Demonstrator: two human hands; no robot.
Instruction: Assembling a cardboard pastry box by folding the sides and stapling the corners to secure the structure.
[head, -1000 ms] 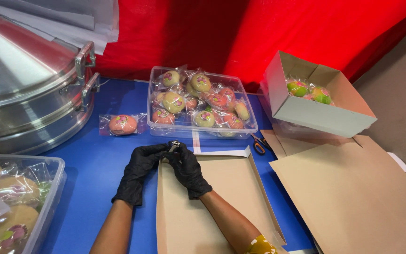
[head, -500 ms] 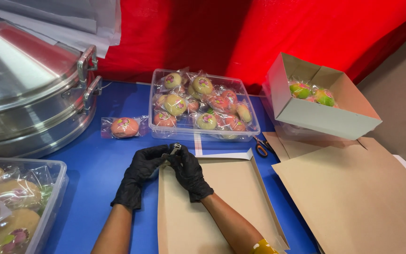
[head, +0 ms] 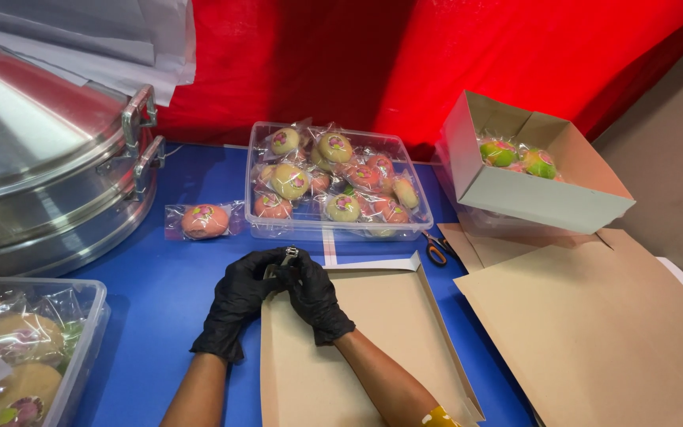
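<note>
Fingers of both gloved hands meet at the far left corner of a flat cardboard sheet, pinching the raised corner flap together with a small metallic object that pokes up between them; whether it is a clip or a stapler is too small to tell. The left hand in its black glove curls around the corner from the outside, fingers closed on the cardboard edge. The right hand, also in black, presses from the inside, its fingers folded down tight against the same corner and touching the left hand's. The cardboard sheet lies on the blue tabletop directly under the forearms, with its far edge folded up into a low wall.

Just beyond the hands stands a clear plastic tub filled with wrapped round buns, pink and green. One wrapped pink bun lies alone on the tabletop to the left of the tub. Orange-handled scissors rest near the tub's right corner. Farther right, an open cardboard box holds a few green buns, and more flat cardboard is spread below it. At the far left sits a large metal steamer, and in the near left corner a second clear tub holds more wrapped buns. Red cloth hangs behind.
</note>
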